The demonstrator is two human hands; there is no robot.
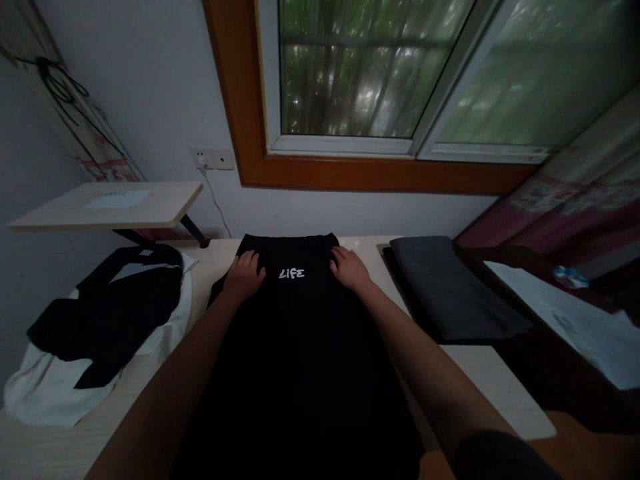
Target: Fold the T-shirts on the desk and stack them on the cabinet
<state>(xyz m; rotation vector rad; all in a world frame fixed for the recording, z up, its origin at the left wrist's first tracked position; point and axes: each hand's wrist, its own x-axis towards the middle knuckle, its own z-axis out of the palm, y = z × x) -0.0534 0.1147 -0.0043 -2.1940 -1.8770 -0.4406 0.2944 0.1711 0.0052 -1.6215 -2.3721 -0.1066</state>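
A long black garment point(300, 347) lies spread on the table, its gathered, waistband-like edge at the far end and white markings point(291, 273) near that edge. On its far left side rests my left hand point(243, 274), fingers stretched out over the cloth with the thumb apart. My right hand point(350, 268) lies on the far right side, fingers extended and pointing inward. Both hands touch the fabric from above, and neither visibly grips it. The garment's near end runs out of view at the bottom, between my forearms.
Left of the garment, black cloth pieces point(130, 300) lie on white fabric point(55, 393). A small raised shelf point(110, 212) with paper stands behind them. Folded dark grey cloth point(450, 287) lies to the right, with a paper sheet point(565, 320) beyond. Wall and window point(350, 73) stand behind the table.
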